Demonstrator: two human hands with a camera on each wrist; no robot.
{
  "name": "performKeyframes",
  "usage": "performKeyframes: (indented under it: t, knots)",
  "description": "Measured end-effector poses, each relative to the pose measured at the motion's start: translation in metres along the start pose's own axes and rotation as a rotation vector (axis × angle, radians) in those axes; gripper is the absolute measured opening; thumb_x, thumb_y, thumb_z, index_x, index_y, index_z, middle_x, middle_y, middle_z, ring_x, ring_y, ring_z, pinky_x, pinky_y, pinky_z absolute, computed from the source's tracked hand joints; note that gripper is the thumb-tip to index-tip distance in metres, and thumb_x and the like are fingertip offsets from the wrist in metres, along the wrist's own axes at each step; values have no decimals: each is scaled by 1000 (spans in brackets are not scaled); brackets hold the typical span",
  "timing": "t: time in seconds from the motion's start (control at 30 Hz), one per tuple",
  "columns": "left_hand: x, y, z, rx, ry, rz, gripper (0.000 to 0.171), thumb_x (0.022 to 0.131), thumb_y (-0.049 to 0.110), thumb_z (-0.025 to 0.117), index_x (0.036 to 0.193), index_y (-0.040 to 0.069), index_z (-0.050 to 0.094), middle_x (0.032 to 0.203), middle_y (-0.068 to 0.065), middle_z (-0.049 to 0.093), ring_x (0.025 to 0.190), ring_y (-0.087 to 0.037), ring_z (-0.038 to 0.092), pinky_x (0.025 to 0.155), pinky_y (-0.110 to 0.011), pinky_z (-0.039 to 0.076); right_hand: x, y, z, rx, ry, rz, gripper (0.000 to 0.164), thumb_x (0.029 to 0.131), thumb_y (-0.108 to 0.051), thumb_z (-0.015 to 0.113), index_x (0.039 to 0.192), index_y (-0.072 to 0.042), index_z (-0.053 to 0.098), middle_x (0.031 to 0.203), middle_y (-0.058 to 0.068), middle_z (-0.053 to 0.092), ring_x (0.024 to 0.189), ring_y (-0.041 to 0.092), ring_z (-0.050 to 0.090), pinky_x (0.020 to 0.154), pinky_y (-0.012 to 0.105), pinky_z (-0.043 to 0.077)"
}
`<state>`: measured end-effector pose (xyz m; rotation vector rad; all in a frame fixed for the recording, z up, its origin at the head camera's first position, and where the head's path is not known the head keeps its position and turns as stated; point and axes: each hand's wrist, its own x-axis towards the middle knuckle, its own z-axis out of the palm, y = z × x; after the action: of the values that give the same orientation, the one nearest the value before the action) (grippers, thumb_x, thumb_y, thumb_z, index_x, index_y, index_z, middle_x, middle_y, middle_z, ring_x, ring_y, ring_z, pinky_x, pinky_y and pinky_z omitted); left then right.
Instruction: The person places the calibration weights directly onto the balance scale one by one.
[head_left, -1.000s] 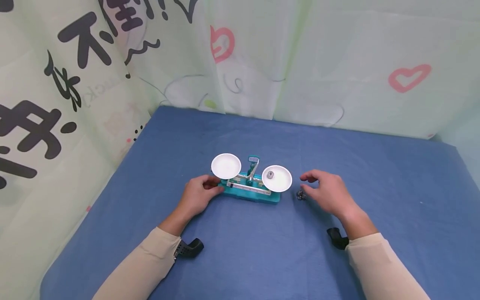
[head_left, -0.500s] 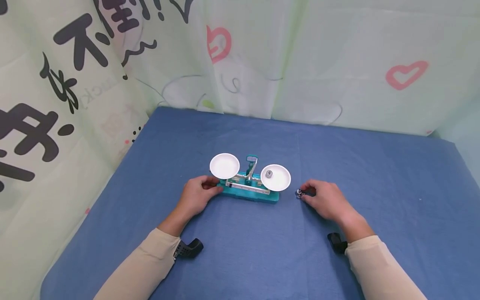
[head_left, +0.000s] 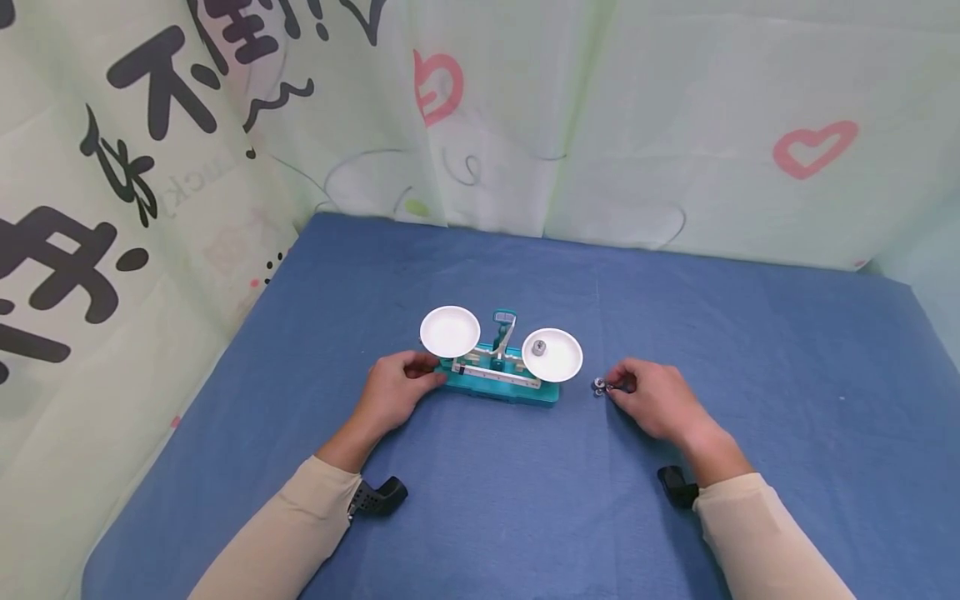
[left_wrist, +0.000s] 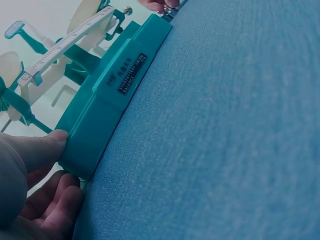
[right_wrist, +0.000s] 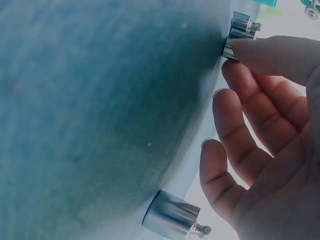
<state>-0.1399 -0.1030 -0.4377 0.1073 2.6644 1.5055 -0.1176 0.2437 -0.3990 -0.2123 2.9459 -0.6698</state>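
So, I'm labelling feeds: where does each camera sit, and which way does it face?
Head: worn on the head, facing forward and down at the teal balance scale with round white pans; left hand, right hand and beige sleeves show.
Left wrist: on that wrist, facing along the scale's base; the left hand and part of the right show.
Right wrist: on that wrist, facing the small silver cylindrical weights; the right hand shows.
Shared: head and left wrist both show the scale.
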Motion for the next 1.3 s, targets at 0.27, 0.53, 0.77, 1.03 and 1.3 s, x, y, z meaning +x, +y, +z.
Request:
performKeyframes:
  t: [0.27, 0.53, 0.77, 1.03, 1.3]
  knots:
    - [-1, 1, -1, 7, 3, -10, 23, 88, 14, 77, 107, 1, 74, 100, -9, 72, 91, -23, 65, 82, -43, 52, -2, -1, -5, 26, 37, -5, 9, 89, -7, 69, 97, -4, 70, 83, 6, 63, 76, 24, 55, 70, 42, 45]
    - [0, 2, -2, 18, 6, -18, 24, 89, 15, 77, 108, 2, 74, 101, -9, 72, 92, -24, 65, 83, -43, 52, -4, -20, -27, 71, 182, -64, 9, 92, -9, 68, 99, -4, 70, 94, 10, 69, 93, 32, 59, 76, 47, 46]
    - [0, 2, -2, 21, 8, -13, 23, 89, 15, 77, 108, 3, 74, 101, -8, 72, 91, -23, 65, 82, -42, 52, -1, -51, -40, 96, 206, -153, 10, 92, -9, 68, 100, -6, 72, 97, 9, 68, 97, 32, 60, 79, 48, 46]
    - [0, 2, 0, 12, 9, -14, 23, 89, 15, 77, 108, 3, 74, 101, -8, 72, 91, -23, 65, 82, -42, 52, 12, -73, -32, 77, 151, -241, 13, 91, -8, 68, 102, -4, 73, 100, 12, 69, 99, 33, 57, 83, 51, 47]
    - [-1, 1, 1, 7, 12, -2, 23, 88, 15, 77, 107, 3, 74, 100, -8, 72, 90, -23, 65, 81, -42, 52, 23, -75, -22, -5, 170, -311, 11, 88, -4, 67, 97, -3, 75, 96, 11, 72, 94, 33, 57, 83, 52, 45]
